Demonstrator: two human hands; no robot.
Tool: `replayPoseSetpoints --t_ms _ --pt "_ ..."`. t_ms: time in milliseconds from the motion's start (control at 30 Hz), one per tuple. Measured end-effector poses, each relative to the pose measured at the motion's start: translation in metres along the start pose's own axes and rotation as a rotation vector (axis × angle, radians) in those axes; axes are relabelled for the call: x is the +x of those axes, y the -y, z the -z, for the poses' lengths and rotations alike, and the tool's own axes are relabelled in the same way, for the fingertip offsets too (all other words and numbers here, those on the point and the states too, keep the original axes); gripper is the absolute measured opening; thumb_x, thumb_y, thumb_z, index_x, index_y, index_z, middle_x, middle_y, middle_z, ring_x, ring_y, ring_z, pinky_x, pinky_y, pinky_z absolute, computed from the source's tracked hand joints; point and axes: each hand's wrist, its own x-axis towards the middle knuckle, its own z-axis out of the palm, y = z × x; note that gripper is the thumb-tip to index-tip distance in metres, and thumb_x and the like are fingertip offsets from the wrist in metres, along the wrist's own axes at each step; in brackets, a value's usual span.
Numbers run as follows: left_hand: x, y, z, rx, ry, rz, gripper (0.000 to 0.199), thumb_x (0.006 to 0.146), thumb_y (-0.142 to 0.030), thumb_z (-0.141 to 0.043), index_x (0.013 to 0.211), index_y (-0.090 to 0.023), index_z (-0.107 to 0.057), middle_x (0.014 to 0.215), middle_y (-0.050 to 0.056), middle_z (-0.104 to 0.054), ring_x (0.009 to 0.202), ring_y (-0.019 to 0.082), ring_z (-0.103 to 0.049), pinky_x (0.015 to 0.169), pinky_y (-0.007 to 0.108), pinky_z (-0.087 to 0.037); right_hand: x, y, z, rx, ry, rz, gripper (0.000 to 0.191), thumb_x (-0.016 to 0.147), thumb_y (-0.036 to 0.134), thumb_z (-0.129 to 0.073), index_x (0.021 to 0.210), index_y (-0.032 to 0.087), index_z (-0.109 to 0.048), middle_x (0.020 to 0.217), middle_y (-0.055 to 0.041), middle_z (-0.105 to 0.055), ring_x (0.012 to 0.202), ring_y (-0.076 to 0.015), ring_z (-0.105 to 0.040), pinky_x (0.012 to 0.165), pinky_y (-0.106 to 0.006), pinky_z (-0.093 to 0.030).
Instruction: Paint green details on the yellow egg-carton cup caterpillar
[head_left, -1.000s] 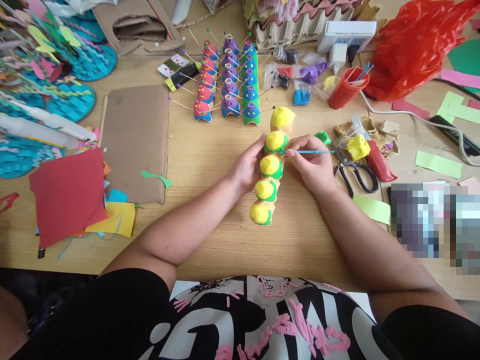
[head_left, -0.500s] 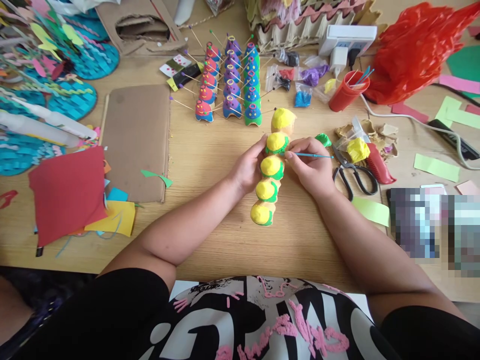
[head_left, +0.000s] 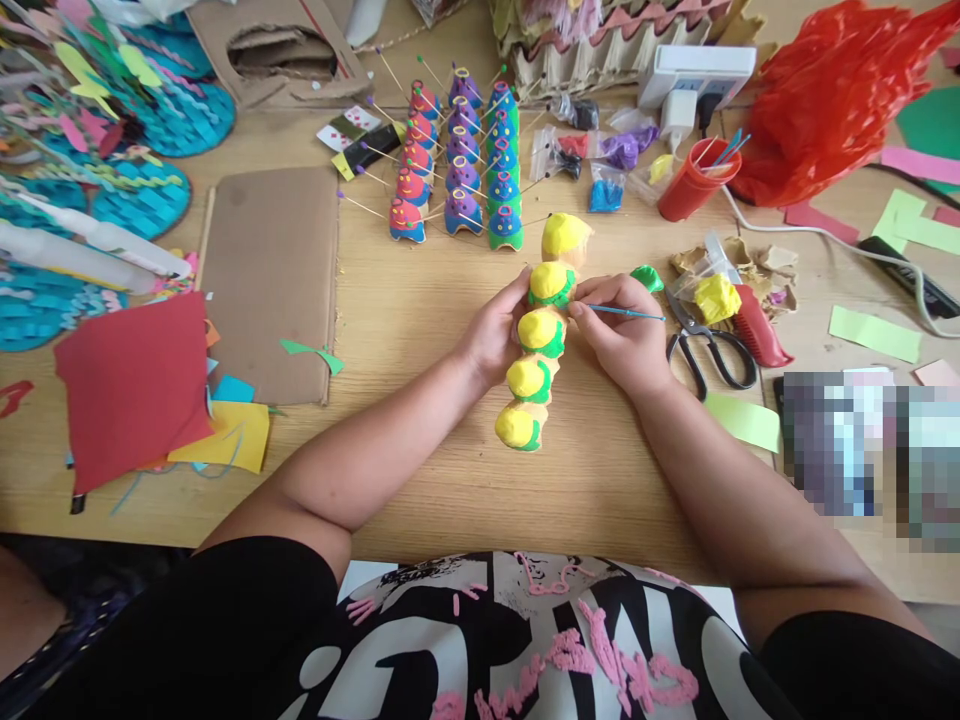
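A row of egg-carton cups with yellow domes and green edging runs away from me above the table. My left hand is closed on its left side near the middle cups. In my right hand a thin blue stick is pinched between thumb and fingers, and the fingertips are against the right side of the second cup from the far end. The stick's inner tip is hidden by the fingers. The farthest cup shows yellow over bare carton, without green. A green clay lump lies just beyond my right hand.
Finished red, purple and blue-green rows with pins stand behind. Black-handled scissors, yellow clay and a red cup of sticks are at right. Cardboard and red paper lie left.
The near end of the yellow-and-green row has swung slightly to the left. Both hands keep nearly the same place and hold.
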Motion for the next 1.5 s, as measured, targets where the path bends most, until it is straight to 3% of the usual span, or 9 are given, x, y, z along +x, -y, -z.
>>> replayPoseSetpoints --t_ms 333,500,733,1000,1267,1500 --pt "0.002 0.0019 0.0043 0.029 0.011 0.001 0.04 0.101 -0.058 -0.057 0.117 -0.028 -0.078 0.07 0.006 -0.077 0.059 0.026 -0.073 0.052 0.033 -0.054 0.0011 0.0028 0.003 0.115 0.043 -0.116 0.049 0.076 0.066 -0.09 0.078 0.025 -0.062 0.091 -0.0017 -0.075 0.083 -0.0169 -0.068 0.082 -0.037 -0.06" --pt "0.0019 0.0004 0.0026 0.065 0.019 -0.004 0.041 0.104 -0.055 -0.053 0.118 -0.026 -0.078 0.07 0.007 -0.077 0.055 0.024 -0.07 0.053 0.033 -0.054 0.0011 0.0002 0.0012 0.133 0.031 -0.091 0.044 0.077 0.06 -0.091 0.078 0.025 -0.064 0.09 -0.0007 -0.075 0.082 -0.0157 -0.069 0.081 -0.035 -0.06" --pt "0.0006 0.0006 -0.0007 0.12 -0.028 -0.016 0.041 0.102 -0.055 -0.056 0.123 -0.026 -0.077 0.076 0.007 -0.079 0.066 0.026 -0.076 0.055 0.032 -0.056 0.0003 0.0007 0.0004 0.145 0.001 -0.068 0.04 0.079 0.055 -0.092 0.077 0.025 -0.065 0.086 0.0006 -0.076 0.078 -0.0141 -0.069 0.075 -0.031 -0.058" --pt "-0.004 0.0022 -0.0051 0.098 -0.013 -0.044 0.036 0.102 -0.05 -0.057 0.121 -0.027 -0.078 0.072 0.005 -0.078 0.058 0.023 -0.071 0.051 0.03 -0.052 0.0011 -0.0017 0.0022 0.164 0.02 -0.099 0.043 0.078 0.058 -0.092 0.077 0.024 -0.064 0.083 0.0019 -0.073 0.076 -0.0129 -0.066 0.074 -0.03 -0.057" --pt "0.0014 0.0026 -0.0012 0.094 -0.046 -0.042 0.037 0.101 -0.053 -0.058 0.118 -0.028 -0.08 0.081 0.007 -0.082 0.073 0.028 -0.079 0.055 0.031 -0.054 0.0016 0.0009 0.001 0.146 -0.006 -0.112 0.044 0.075 0.058 -0.093 0.078 0.025 -0.066 0.081 0.0017 -0.072 0.074 -0.0131 -0.067 0.071 -0.029 -0.057" --pt "-0.0008 0.004 -0.0018 0.107 -0.013 -0.053 0.033 0.101 -0.051 -0.058 0.109 -0.027 -0.08 0.077 0.006 -0.08 0.062 0.023 -0.074 0.053 0.03 -0.053 0.0017 -0.0052 0.0026 0.239 0.001 -0.147 0.039 0.076 0.052 -0.095 0.077 0.025 -0.068 0.083 0.0026 -0.074 0.075 -0.0116 -0.067 0.073 -0.027 -0.056"
